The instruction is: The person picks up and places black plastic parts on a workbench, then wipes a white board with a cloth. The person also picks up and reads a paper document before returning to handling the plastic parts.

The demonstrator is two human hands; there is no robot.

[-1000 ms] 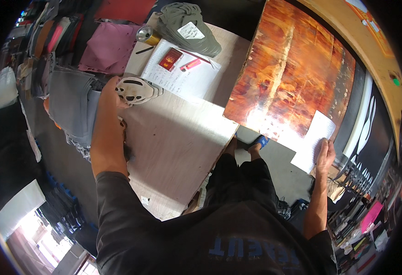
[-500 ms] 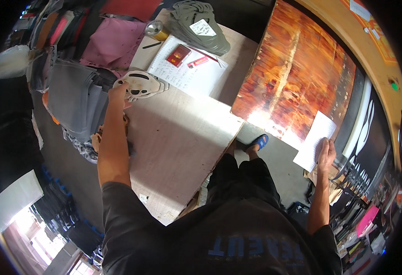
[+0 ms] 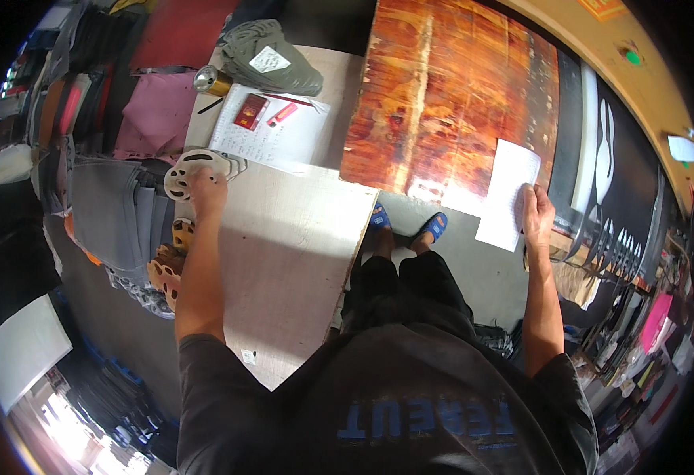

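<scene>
My left hand (image 3: 207, 191) rests over the near side of a small stack of off-white cut-out pieces (image 3: 222, 163), rounded shapes with oval holes, at the table's left edge. Its fingertips are blurred, so whether they grip the pieces cannot be made out. At the right, my right hand (image 3: 537, 215) pinches the edge of a white paper sheet (image 3: 509, 190), held over the near right corner of a glossy orange-brown patterned board (image 3: 450, 103). Brown and tan cut-out pieces (image 3: 169, 267) with similar holes lie beside my left forearm.
On the pale table (image 3: 291, 237) lie an open notebook (image 3: 307, 138), a red box (image 3: 251, 112), a pink lighter (image 3: 282, 115), a grey-green bundle (image 3: 272, 63) and a gold-banded jar (image 3: 212, 81). Grey sheets (image 3: 113, 210) are stacked at left. Dark tools (image 3: 612, 237) line the right.
My view has shifted, and the table things now appear further left. My left hand has moved from the stack's left end to its near side. My right hand still holds the paper.
</scene>
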